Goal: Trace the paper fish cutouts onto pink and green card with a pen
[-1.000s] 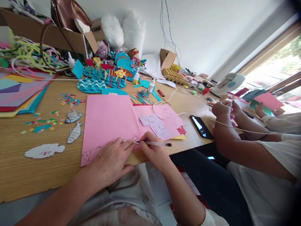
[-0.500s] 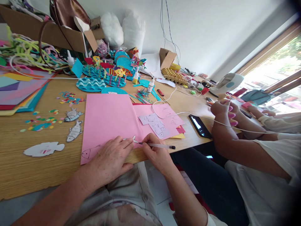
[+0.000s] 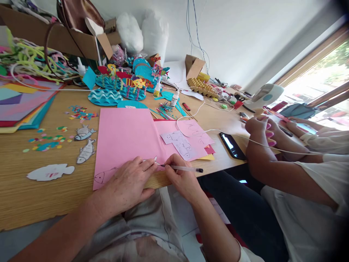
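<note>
**Two hands at work on one pink sheet**

Both hands sat at the near edge of the desk (image 3: 40,196), on the lower margin of a pink sheet (image 3: 125,134). The left hand (image 3: 128,185) lay open and flat, palm down, pressing a small paper fish (image 3: 154,160) onto the sheet; only its tail poked out past the fingertips. The right hand (image 3: 181,178) was closed in a writing grip around a pen (image 3: 185,168), whose tip touched the sheet just beside that tail.

Judging by this, the step in hand was tracing around the fish. A finished fish outline (image 3: 102,177) already showed on the sheet to the left. Carrying the line on would call for firm pressure from the flat hand, so that the paper fish did not slip.

Three cut-out fish (image 3: 50,171) lay left of the sheet. A phone (image 3: 231,146) lay to the right, near a co-worker's hands (image 3: 259,125).
</note>
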A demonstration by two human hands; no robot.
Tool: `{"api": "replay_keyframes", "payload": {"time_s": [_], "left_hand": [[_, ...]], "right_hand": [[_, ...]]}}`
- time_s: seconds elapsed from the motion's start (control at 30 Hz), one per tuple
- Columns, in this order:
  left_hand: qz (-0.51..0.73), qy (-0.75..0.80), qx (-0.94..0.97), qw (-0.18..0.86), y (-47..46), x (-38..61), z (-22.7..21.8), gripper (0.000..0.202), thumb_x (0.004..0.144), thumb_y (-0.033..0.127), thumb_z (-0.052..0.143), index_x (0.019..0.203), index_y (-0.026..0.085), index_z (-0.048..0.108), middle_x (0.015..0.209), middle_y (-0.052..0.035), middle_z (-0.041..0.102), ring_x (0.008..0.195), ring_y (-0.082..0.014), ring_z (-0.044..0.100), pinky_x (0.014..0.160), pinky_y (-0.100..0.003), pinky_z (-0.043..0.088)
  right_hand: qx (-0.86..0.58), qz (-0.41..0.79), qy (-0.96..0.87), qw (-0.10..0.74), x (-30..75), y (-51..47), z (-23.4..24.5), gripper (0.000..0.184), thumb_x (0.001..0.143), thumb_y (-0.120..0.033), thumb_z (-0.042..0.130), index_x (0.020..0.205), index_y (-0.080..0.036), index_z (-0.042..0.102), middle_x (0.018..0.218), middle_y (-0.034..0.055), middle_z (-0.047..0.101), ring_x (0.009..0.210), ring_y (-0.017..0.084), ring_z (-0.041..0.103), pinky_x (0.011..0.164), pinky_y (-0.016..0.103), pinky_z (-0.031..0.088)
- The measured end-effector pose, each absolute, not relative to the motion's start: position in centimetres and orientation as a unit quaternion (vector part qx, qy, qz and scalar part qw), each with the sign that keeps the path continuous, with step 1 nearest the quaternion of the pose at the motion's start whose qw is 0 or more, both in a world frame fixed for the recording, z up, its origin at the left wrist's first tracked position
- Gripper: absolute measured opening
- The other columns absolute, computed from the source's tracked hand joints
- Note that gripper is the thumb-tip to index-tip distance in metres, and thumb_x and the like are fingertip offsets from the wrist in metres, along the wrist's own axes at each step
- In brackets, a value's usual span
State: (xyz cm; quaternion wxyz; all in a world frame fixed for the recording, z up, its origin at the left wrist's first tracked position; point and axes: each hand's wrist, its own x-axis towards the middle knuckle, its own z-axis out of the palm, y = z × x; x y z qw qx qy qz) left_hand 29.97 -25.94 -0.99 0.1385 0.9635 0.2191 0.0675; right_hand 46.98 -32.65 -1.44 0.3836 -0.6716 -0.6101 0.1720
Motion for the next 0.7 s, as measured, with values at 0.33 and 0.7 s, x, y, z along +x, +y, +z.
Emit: {"api": "replay_keyframes", "payload": {"time_s": [0.33, 0.7], "left_hand": [[0.064, 0.222, 0.963, 0.142, -26.00, 29.99, -0.66, 0.047, 0.076, 0.025, 0.062, 0.121, 0.015, 0.053, 0.126, -0.0060, 0.054, 0.103, -0.0264, 0.048, 0.089, -0.043, 0.044], [0.059, 0.220, 0.963, 0.142, -25.94, 30.02, -0.72, 0.048, 0.076, 0.027, 0.063, 0.121, 0.014, 0.052, 0.125, -0.0080, 0.054, 0.105, -0.0273, 0.048, 0.091, -0.043, 0.043]], "right_hand": [[-0.672, 0.180, -0.607, 0.385, 46.97, -32.77, -1.38, 0.010, 0.080, -0.018, 0.046, 0.070, -0.020, 0.048, 0.059, -0.0039, 0.048, 0.055, 0.011, 0.044, 0.053, 0.024, 0.032], [-0.667, 0.200, -0.606, 0.384, 47.04, -32.23, -1.37, 0.009, 0.078, -0.017, 0.046, 0.070, -0.020, 0.048, 0.062, -0.0040, 0.048, 0.058, 0.011, 0.044, 0.054, 0.024, 0.032]]}}
